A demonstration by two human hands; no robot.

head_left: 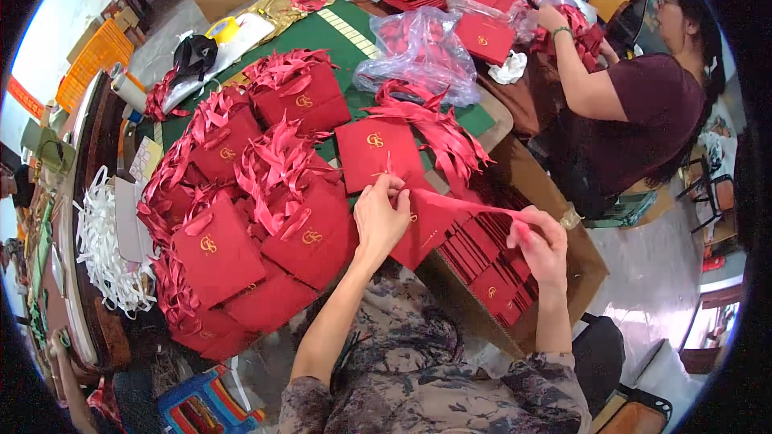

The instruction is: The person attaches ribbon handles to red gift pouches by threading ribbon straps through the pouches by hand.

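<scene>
My left hand (pixel 380 217) is closed, its thumb and fingers pinching the upper edge of a red paper gift bag (pixel 425 233) with gold lettering. A red ribbon (pixel 466 204) stretches taut from that bag to my right hand (pixel 540 247), whose fingers are closed on its end. Just beyond my left hand, another red gift bag (pixel 376 149) lies flat. Loose ribbon handles (pixel 430 124) spill over its far side. Below the ribbon, a cardboard box (pixel 581 280) holds several red bags packed in rows (pixel 492 285).
Red bags with ribbons (pixel 217 249) are piled at left on the green table (pixel 347 24). A clear plastic bag (pixel 418 56) sits beyond my hands. White paper strips (pixel 112 249) hang farther left. At right, another person (pixel 643 104) handles red ribbons across the brown-covered table part.
</scene>
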